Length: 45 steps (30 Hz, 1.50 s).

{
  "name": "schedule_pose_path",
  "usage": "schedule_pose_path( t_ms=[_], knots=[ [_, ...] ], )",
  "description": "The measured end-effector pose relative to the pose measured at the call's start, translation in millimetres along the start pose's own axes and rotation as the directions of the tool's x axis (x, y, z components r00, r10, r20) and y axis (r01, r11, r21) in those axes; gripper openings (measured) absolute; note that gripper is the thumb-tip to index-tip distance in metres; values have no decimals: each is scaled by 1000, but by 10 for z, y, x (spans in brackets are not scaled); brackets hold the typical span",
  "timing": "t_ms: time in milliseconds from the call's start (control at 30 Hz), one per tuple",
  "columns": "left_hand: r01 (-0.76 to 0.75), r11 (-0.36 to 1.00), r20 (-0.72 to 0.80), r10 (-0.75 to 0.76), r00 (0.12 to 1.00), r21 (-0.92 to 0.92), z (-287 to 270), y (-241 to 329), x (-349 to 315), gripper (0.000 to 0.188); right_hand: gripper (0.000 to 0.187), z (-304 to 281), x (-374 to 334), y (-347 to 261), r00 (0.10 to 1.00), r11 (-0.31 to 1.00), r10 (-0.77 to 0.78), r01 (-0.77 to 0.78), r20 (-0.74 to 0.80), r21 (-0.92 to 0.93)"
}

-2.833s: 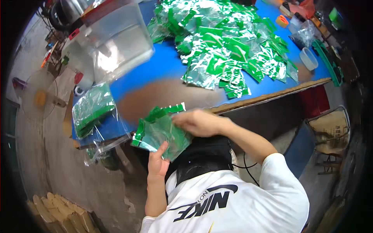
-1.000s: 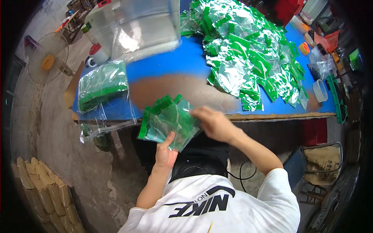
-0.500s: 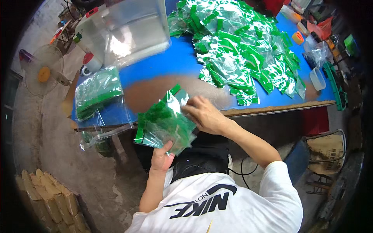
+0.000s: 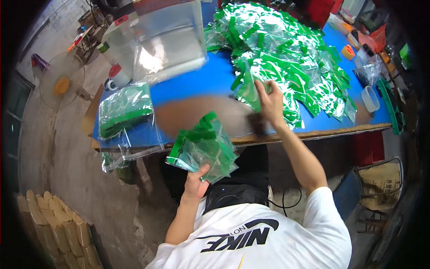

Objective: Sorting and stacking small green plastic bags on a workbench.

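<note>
My left hand (image 4: 196, 180) holds a fanned stack of clear packets with green strips (image 4: 204, 148) just below the near edge of the blue table (image 4: 215, 78). My right hand (image 4: 268, 102) reaches out over the table to the near edge of a large heap of the same green-and-clear packets (image 4: 291, 54). Its fingers are closed on one packet (image 4: 247, 91) from that heap. A bare brown patch of the tabletop (image 4: 197, 117) lies between the two hands.
A big clear plastic bin (image 4: 156, 40) stands at the table's back left. A bagged bundle of green packets (image 4: 125, 110) lies at the left end. A small clear tub (image 4: 371, 98) and a green tool (image 4: 392, 107) sit at the right. A fan (image 4: 58, 85) stands on the floor.
My right hand has left the stack and moved up and to the right onto the heap. My left hand has lowered the stack slightly below the table edge.
</note>
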<state>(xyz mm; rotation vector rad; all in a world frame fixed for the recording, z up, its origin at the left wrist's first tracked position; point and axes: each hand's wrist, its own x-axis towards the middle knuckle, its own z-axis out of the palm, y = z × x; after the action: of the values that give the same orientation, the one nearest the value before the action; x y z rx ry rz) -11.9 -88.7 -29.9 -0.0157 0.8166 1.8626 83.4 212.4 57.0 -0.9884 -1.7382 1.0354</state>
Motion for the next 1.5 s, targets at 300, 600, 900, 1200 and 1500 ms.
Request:
schedule_pose_path(
  t_ms=[300, 600, 900, 1200, 1500],
  knots=[
    [-213, 973, 74, 207, 976, 84, 394, 406, 214, 46, 51, 146, -866, -232, 739, 845, -98, -293, 666, 448],
    [-703, 37, 672, 264, 692, 710, 625, 930, 949, 81, 77, 466, -416, -65, 757, 940, -341, 262, 558, 219],
    [-503, 199, 483, 141, 864, 841, 575, 849, 1046, 106, 79, 603, -556, 11, 790, 939, -334, 235, 513, 250],
    [-617, 469, 557, 279, 783, 632, 576, 730, 1120, 80, 69, 602, -541, 134, 796, 953, -297, 216, 528, 210],
    [-632, 298, 598, 208, 774, 715, 896, 817, 656, 52, 75, -113, -434, -420, 633, 958, -268, 95, 726, 270]
  ],
)
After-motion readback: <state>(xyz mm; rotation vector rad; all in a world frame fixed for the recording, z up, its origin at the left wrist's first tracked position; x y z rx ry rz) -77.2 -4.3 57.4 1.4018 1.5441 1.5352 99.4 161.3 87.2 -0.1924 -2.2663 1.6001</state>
